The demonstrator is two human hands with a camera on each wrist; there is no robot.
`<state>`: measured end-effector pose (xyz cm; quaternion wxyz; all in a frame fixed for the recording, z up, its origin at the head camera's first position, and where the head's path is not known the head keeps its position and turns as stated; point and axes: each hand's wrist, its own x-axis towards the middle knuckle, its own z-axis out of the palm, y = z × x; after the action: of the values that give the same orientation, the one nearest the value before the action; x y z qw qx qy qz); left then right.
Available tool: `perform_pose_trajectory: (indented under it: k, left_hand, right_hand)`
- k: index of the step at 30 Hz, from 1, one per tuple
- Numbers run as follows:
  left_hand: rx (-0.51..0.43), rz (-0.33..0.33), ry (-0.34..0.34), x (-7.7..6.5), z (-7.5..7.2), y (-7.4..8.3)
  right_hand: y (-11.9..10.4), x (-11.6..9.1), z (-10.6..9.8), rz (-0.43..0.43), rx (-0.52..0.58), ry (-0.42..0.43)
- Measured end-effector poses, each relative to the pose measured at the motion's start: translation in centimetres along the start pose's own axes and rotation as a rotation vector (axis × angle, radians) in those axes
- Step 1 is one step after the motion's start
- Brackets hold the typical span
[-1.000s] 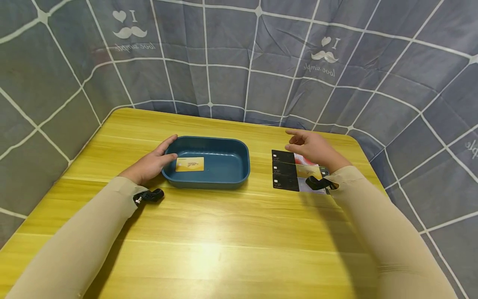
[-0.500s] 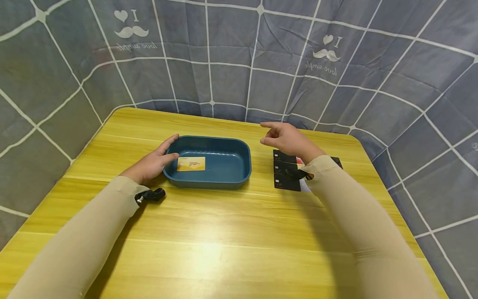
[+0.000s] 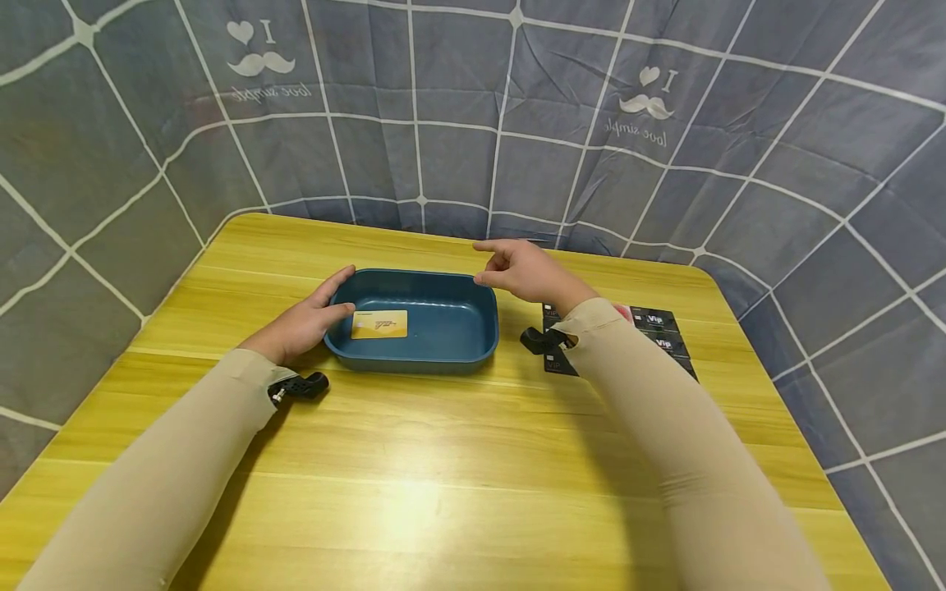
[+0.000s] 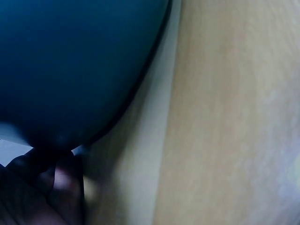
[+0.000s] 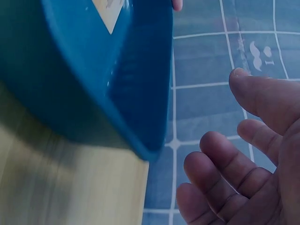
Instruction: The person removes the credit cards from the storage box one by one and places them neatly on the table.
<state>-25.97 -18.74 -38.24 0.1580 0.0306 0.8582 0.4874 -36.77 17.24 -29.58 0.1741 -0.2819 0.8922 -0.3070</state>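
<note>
A yellow bank card (image 3: 379,324) lies flat inside a dark blue rectangular plastic basin (image 3: 414,364), towards its left end. My left hand (image 3: 296,322) holds the basin by its left rim, the thumb over the inside and the other fingers along the outside. In the left wrist view, dim fingers (image 4: 66,187) meet the basin's wall. My right hand (image 3: 528,271) hovers by the basin's back right corner with nothing in it. The right wrist view shows its thumb and fingers (image 5: 220,161) apart and loosely bent, beside the basin.
Several cards lie in rows at the right of the wooden table (image 3: 399,476): black cards (image 3: 661,332) and a reddish card (image 3: 624,312), partly hidden by my right forearm. A grey checked curtain (image 3: 458,98) surrounds the table's back and sides.
My right hand has moved left from above the cards to the basin's right end, uncovering the right-hand black cards. The left hand, basin and yellow card have stayed in place.
</note>
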Motion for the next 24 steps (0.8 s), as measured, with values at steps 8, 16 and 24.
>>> perform_pose_trajectory:
  k: [8,16,24]
  left_hand:
    - [-0.011,-0.009,-0.003,0.1,0.0,-0.2]
    - [-0.006,-0.002,0.001,0.0,-0.1,-0.2]
    - [-0.005,0.015,-0.003,0.0,-0.1,-0.1]
  right_hand:
    - [-1.2,1.5,1.5,-0.013,0.007,-0.025]
    - [-2.8,2.9,3.1,-0.049,0.003,-0.046]
    - [-4.1,4.0,4.9,-0.094,-0.008,-0.086]
